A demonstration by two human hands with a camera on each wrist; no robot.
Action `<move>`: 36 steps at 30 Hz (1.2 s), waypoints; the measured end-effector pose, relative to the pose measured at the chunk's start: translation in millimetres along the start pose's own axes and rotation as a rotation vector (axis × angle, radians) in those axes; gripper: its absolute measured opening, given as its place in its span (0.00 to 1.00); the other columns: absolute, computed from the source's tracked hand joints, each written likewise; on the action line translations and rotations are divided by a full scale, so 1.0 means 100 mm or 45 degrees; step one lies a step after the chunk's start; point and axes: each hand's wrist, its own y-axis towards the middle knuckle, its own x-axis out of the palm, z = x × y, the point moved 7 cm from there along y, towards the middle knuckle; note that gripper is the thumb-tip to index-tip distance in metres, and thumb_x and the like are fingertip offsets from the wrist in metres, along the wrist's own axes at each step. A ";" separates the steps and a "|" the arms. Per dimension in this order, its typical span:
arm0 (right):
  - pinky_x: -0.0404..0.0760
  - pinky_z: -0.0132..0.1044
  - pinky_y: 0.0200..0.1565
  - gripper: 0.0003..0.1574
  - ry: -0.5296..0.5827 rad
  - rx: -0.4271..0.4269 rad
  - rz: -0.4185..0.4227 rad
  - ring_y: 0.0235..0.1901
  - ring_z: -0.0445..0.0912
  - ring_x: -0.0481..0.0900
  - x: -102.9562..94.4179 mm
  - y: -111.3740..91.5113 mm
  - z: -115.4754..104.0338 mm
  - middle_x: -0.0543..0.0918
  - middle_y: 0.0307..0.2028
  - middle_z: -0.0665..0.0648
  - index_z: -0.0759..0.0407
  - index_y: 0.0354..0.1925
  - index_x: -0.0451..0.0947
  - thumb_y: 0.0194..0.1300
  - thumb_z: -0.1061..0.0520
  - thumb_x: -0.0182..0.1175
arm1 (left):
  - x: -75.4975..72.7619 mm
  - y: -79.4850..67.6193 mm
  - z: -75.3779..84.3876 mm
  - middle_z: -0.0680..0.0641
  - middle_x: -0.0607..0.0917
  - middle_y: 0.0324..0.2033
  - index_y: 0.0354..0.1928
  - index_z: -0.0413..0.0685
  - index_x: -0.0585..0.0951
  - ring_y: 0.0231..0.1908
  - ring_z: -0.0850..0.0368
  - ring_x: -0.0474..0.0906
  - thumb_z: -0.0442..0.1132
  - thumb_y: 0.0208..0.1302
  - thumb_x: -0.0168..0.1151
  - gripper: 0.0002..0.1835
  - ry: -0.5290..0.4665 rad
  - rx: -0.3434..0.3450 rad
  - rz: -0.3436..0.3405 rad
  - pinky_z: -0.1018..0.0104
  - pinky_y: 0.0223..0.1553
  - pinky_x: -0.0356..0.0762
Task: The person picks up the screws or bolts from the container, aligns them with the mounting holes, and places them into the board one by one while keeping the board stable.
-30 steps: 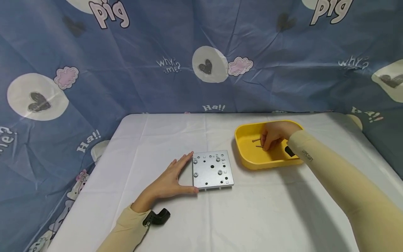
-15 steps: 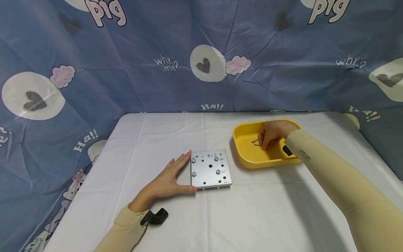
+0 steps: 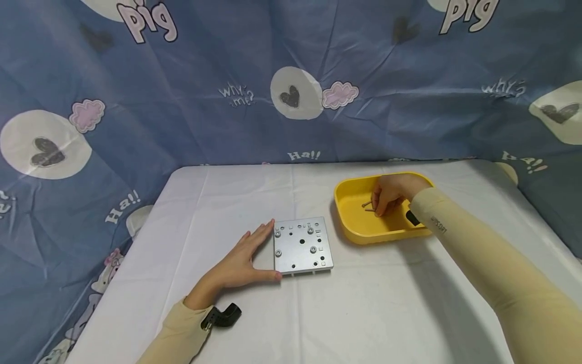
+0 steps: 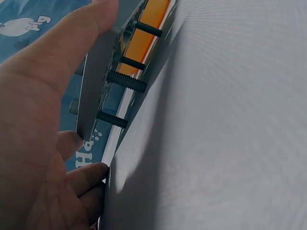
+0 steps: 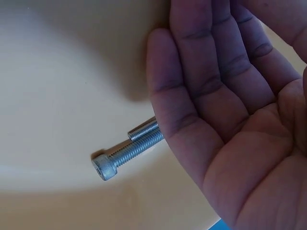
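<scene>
Left: bare left hand (image 3: 241, 265) in a beige sleeve (image 3: 182, 328), black mount (image 3: 223, 317) at the wrist. Fingers straight and spread; touches near-left and far-left corners of a square silver metal plate (image 3: 292, 253), mid-table on white cloth (image 3: 254, 338). On the plate, small dark holes and four round metal screw heads (image 3: 313, 249); underneath, dark threaded shanks (image 4: 127, 81). Just to the right, an oblong yellow plastic tray (image 3: 364, 238) with rounded corners. Inside, two silver threaded metal screws (image 5: 136, 151) side by side, one head in sight, other ends hidden behind the bare right hand (image 3: 391, 194). Fingers bent down into the tray; cannot tell whether grasping the screws or only touching. Behind, blue printed fabric (image 3: 204, 126).
</scene>
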 end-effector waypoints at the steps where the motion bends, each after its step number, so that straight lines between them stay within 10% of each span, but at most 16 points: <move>1: 0.81 0.28 0.36 0.04 -0.001 -0.008 -0.002 0.28 0.36 0.81 0.00 0.00 -0.01 0.85 0.25 0.45 0.58 0.36 0.87 0.66 0.62 0.74 | 0.00 -0.01 0.00 0.49 0.53 0.87 0.88 0.59 0.49 0.87 0.42 0.47 0.63 0.50 0.84 0.70 -0.001 -0.003 0.000 0.38 0.87 0.37; 36: 0.81 0.28 0.36 0.05 -0.233 -0.110 0.046 0.30 0.38 0.81 0.00 -0.04 -0.10 0.85 0.29 0.48 0.61 0.37 0.86 0.64 0.62 0.74 | -0.01 -0.03 0.00 0.43 0.55 0.86 0.88 0.61 0.50 0.86 0.38 0.49 0.64 0.50 0.84 0.70 0.016 -0.015 0.008 0.36 0.87 0.39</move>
